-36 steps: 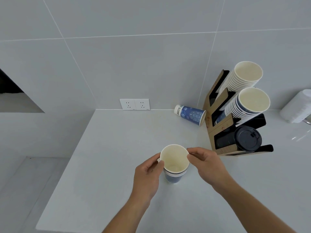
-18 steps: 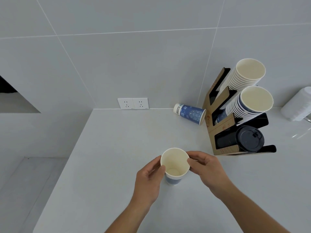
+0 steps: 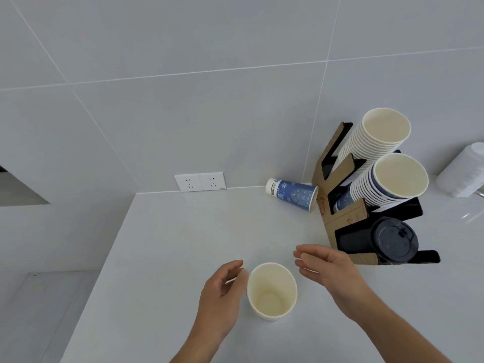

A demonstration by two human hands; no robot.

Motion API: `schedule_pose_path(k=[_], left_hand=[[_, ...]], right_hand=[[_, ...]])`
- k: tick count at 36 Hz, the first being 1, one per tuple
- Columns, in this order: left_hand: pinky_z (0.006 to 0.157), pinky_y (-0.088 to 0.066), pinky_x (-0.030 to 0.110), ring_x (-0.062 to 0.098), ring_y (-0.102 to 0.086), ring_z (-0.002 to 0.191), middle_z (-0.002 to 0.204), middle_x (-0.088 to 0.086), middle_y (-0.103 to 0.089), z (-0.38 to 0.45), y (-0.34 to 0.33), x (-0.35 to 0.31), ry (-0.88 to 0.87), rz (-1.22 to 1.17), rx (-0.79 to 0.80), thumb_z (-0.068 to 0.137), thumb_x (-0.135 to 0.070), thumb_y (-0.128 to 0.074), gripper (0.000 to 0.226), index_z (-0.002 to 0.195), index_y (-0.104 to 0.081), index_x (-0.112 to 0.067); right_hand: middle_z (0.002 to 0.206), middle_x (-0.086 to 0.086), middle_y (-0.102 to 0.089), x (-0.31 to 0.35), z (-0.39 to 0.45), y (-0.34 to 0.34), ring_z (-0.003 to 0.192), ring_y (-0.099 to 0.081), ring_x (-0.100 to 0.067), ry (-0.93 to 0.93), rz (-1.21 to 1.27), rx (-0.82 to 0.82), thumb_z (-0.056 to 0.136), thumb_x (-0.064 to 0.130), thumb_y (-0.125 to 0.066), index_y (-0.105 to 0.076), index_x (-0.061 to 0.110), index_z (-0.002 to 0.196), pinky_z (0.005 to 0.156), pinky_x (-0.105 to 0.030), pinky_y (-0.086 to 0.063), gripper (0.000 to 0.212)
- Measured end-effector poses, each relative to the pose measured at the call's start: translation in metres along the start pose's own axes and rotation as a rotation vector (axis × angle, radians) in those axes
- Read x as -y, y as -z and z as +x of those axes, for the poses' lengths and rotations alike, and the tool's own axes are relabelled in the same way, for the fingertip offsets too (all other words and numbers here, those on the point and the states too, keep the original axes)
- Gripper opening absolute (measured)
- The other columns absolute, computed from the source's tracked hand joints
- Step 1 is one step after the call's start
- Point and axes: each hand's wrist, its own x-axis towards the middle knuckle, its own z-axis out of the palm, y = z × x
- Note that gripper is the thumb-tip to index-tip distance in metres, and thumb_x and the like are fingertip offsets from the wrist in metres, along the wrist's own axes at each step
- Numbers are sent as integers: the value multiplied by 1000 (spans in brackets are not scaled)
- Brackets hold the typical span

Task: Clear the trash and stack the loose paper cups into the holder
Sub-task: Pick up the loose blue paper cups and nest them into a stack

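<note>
Both hands open, holding nothing: left hand (image 3: 222, 292) at 9 o'clock of upright cup (image 3: 272, 292), right hand (image 3: 327, 271) at 2. Blue cup (image 3: 292, 194) lies on its side at 12, beside holder (image 3: 340, 218).

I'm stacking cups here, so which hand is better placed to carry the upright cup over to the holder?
Right, probably. The right hand is open beside the upright cup and lies between it and the holder, which stands to the right. The left hand, also open, sits on the cup's far side.
</note>
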Motion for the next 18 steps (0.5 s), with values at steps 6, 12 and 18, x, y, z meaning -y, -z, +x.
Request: schedule_pose_path(k=[6, 12, 18], left_hand=[[89, -54, 29, 1, -67, 90, 101, -14, -70, 44, 0, -24, -35, 114, 26, 87, -35, -66, 13, 99, -68, -40], [69, -46, 15, -8, -63, 84, 102, -15, -68, 107, -14, -53, -71, 281, 97, 87, -35, -66, 20, 107, -67, -36], [81, -46, 20, 5, -63, 94, 109, -7, -67, 172, -43, -70, -166, 456, 166, 88, -33, -66, 30, 117, -64, -27]], right_hand=[[105, -12, -76, 10, 35, 1, 99, -73, -25, -92, 196, -64, 94, 7, -61, -72, 8, 105, 77, -29, -57, 16], [109, -16, -72, 8, 91, -10, 100, -69, -28, -231, 419, -107, 94, 13, -62, -67, 4, 108, 74, -33, -56, 18], [110, -16, -68, 4, 142, -19, 97, -68, -27, -305, 556, -180, 95, 17, -61, -64, 2, 108, 71, -33, -56, 20]])
